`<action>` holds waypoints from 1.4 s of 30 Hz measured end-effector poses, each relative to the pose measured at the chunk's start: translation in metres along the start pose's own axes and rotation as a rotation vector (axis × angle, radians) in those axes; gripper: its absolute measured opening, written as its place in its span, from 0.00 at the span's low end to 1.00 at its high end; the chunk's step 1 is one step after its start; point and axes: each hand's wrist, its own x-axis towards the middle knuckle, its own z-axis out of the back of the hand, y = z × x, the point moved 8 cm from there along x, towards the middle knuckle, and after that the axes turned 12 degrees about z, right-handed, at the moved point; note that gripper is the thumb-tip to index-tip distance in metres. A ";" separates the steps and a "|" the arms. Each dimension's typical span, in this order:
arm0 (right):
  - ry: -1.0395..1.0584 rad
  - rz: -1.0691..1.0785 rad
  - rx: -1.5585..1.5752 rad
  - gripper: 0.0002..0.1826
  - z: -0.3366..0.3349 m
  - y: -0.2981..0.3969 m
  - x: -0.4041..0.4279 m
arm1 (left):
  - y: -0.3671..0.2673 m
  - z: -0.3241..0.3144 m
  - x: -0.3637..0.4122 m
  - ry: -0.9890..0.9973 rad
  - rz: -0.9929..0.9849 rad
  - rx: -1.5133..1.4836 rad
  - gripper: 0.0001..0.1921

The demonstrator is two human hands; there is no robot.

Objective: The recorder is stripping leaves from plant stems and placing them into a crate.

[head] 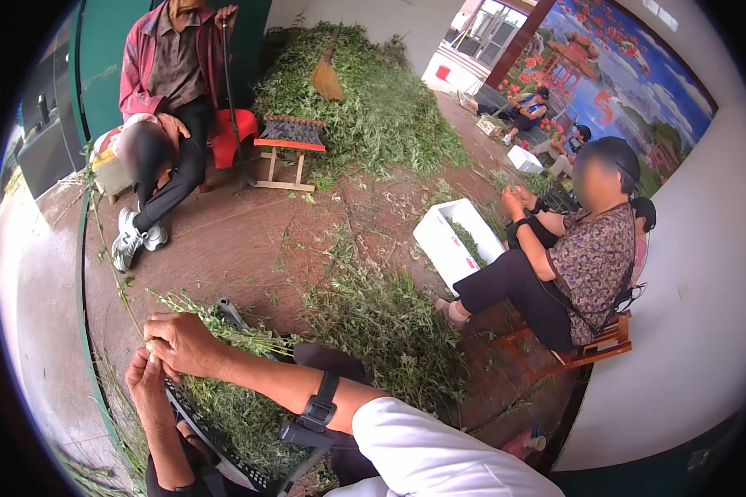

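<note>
My right hand (pixel 185 345) and my left hand (pixel 147 375) meet at the left, fingers pinched together on a long thin plant stem (pixel 128 298). From my fingers the stem runs up and away, with small leaves along it. Below my right forearm is a black plastic crate (pixel 206 430), partly hidden by my arms. Picked green leaves (pixel 239 410) fill much of it. A bundle of cut leafy stems (pixel 248 338) lies across its far side, beside my right wrist. A black strap with a buckle (pixel 318 407) circles my right forearm.
A heap of leafy stalks (pixel 385 335) lies right of the crate. Ahead, a larger green pile (pixel 373 105) carries a straw broom (pixel 327 77) beside a folding stool (pixel 289 146). One seated person (pixel 597 248) has a white foam box (pixel 451 248); another (pixel 174 74) holds a cane.
</note>
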 end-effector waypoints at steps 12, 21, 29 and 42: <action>-0.141 -0.145 0.117 0.16 0.022 -0.015 0.011 | 0.008 -0.012 -0.001 0.038 0.005 0.241 0.08; -0.058 -0.111 0.141 0.10 0.004 -0.016 0.005 | 0.010 -0.019 -0.002 0.110 0.010 0.059 0.10; -0.024 -0.037 0.149 0.07 -0.003 -0.006 0.006 | 0.010 -0.009 -0.001 0.131 0.008 -0.032 0.07; -0.041 0.035 0.128 0.06 0.008 0.001 0.012 | 0.007 -0.012 -0.003 0.109 0.023 -0.068 0.08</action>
